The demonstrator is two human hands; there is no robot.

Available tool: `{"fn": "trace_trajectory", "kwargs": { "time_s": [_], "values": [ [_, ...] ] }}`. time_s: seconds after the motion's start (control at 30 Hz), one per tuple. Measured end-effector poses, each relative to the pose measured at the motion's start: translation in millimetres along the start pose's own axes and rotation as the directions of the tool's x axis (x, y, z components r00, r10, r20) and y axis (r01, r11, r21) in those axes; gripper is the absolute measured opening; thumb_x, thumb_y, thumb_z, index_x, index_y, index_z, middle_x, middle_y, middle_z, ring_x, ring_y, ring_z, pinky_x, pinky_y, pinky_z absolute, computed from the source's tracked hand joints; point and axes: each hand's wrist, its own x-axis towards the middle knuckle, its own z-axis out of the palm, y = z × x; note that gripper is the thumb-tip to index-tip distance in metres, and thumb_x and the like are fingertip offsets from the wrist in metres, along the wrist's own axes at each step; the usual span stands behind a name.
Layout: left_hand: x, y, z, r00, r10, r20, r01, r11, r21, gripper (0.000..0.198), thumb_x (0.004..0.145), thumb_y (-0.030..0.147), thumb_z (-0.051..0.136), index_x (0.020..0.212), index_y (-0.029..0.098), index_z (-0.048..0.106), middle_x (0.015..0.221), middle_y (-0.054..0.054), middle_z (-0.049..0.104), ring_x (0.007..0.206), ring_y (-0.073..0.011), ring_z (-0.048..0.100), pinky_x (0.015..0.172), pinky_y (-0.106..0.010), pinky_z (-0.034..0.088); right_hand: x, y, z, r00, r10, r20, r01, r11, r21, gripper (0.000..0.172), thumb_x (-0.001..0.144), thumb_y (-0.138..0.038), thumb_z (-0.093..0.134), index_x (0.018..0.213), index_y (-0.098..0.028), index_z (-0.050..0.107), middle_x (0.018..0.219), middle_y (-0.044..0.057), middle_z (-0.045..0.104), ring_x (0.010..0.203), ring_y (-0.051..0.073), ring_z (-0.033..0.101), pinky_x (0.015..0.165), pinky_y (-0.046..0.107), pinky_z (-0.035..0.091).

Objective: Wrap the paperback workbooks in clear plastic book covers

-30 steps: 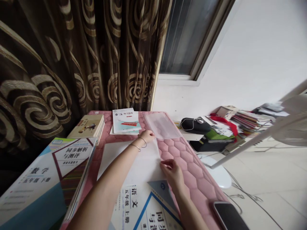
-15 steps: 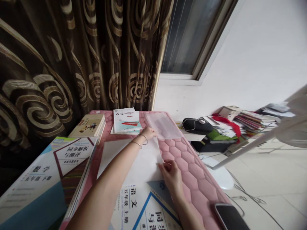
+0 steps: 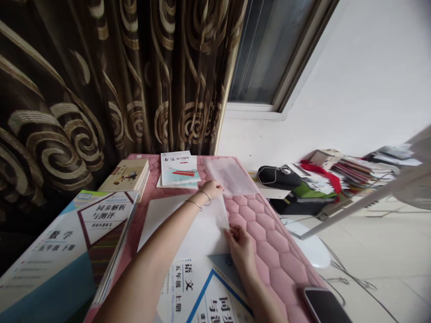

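Note:
A translucent white sheet (image 3: 202, 229) lies over the upper part of a book (image 3: 198, 287) with a blue line on its cover. My left hand (image 3: 213, 188), with thin bangles at the wrist, reaches across and pinches the sheet's far right corner. Lower down, my right hand (image 3: 240, 244) has its fingers closed on the sheet's right edge, beside the book's upper right corner. Past my left hand, a clear plastic cover (image 3: 230, 176) rests flat on the pink quilted tabletop (image 3: 276, 260).
Thick workbooks (image 3: 60, 260) are stacked at the left, with a tan book (image 3: 125, 176) behind. Thin booklets (image 3: 180, 169) lie at the back. A phone (image 3: 325, 305) sits at the near right edge. A white stand (image 3: 310, 246) and a cluttered shelf are on the right.
The view has shifted slightly. Both hands stay at the sheet's right side with almost the same grip.

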Motion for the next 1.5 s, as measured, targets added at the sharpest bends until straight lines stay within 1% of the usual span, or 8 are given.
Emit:
{"fn": "trace_trajectory", "kwargs": {
  "time_s": [0.07,0.13,0.23,0.33,0.47,0.83,1.13,1.5],
  "values": [
    [-18,8,4.4,0.996,0.046,-0.075,-0.042,0.997,0.058,0.029,0.085,0.023,0.05,0.109,0.017,0.066,0.117,-0.013,0.063,0.111,-0.0271,0.054,0.096,-0.043,0.039,2,0,-1,1.0,0.013,0.009,-0.013,1.0,-0.002,0.036,0.071,-0.05,0.061,0.085,-0.017,0.063,0.083,0.011,0.074,0.076,0.025,0.068,0.063,0.031,0.053],
    [-43,12,11.9,0.987,0.134,-0.084,-0.123,0.985,0.123,0.029,0.085,0.025,0.053,0.11,0.016,0.064,0.125,-0.015,0.058,0.119,-0.0303,0.047,0.103,-0.048,0.032,4,0,-1,1.0,0.018,0.023,-0.017,1.0,-0.011,0.036,0.07,-0.05,0.06,0.084,-0.017,0.065,0.084,0.011,0.075,0.077,0.026,0.069,0.065,0.031,0.054],
    [-77,10,26.8,0.947,0.311,0.08,-0.32,0.892,0.32,0.023,0.085,0.021,0.052,0.103,0.015,0.065,0.115,-0.017,0.06,0.11,-0.0292,0.052,0.096,-0.045,0.039,8,2,-2,0.999,0.027,0.023,-0.026,0.998,-0.056,0.034,0.068,-0.048,0.06,0.081,-0.017,0.069,0.084,0.011,0.075,0.078,0.027,0.07,0.064,0.032,0.055],
    [-95,0,40.3,0.944,0.278,0.178,-0.329,0.829,0.452,0.025,0.089,0.013,0.043,0.101,0.012,0.065,0.106,-0.018,0.061,0.101,-0.0281,0.058,0.083,-0.041,0.046,11,3,-2,0.998,0.051,0.04,-0.046,0.993,-0.107,0.033,0.066,-0.045,0.061,0.079,-0.017,0.072,0.081,0.011,0.076,0.075,0.029,0.07,0.061,0.033,0.055],
    [-93,-11,50.9,0.962,0.222,0.157,-0.271,0.832,0.485,0.03,0.091,0.008,0.037,0.1,0.011,0.066,0.102,-0.02,0.062,0.098,-0.0286,0.06,0.078,-0.04,0.048,14,5,0,0.996,0.063,0.068,-0.053,0.987,-0.15,0.032,0.066,-0.044,0.058,0.075,-0.018,0.073,0.074,0.009,0.075,0.071,0.028,0.07,0.057,0.033,0.054],
    [-79,-17,59.4,0.935,0.296,0.192,-0.353,0.79,0.501,0.033,0.093,0.011,0.036,0.107,0.01,0.065,0.103,-0.019,0.063,0.102,-0.0277,0.058,0.079,-0.04,0.047,23,-3,1,0.99,0.079,0.116,-0.048,0.967,-0.249,0.029,0.066,-0.044,0.057,0.067,-0.019,0.072,0.061,0.003,0.069,0.066,0.025,0.067,0.054,0.029,0.048],
    [-79,-23,61.1,0.918,0.356,0.176,-0.393,0.758,0.52,0.031,0.093,0.012,0.037,0.101,0.013,0.067,0.099,-0.017,0.064,0.097,-0.0258,0.057,0.072,-0.037,0.046,26,10,6,0.992,0.089,0.089,-0.061,0.959,-0.276,0.033,0.069,-0.043,0.055,0.078,-0.018,0.075,0.075,0.006,0.075,0.079,0.029,0.07,0.062,0.031,0.05],
    [-77,-24,65.4,0.917,0.364,0.163,-0.393,0.752,0.529,0.028,0.092,0.012,0.04,0.099,0.01,0.067,0.096,-0.015,0.065,0.096,-0.0244,0.059,0.075,-0.037,0.048,28,9,11,0.993,0.111,0.029,-0.095,0.939,-0.331,0.033,0.072,-0.037,0.053,0.081,-0.016,0.076,0.078,0.009,0.076,0.079,0.027,0.07,0.063,0.03,0.05]
  ]
}}
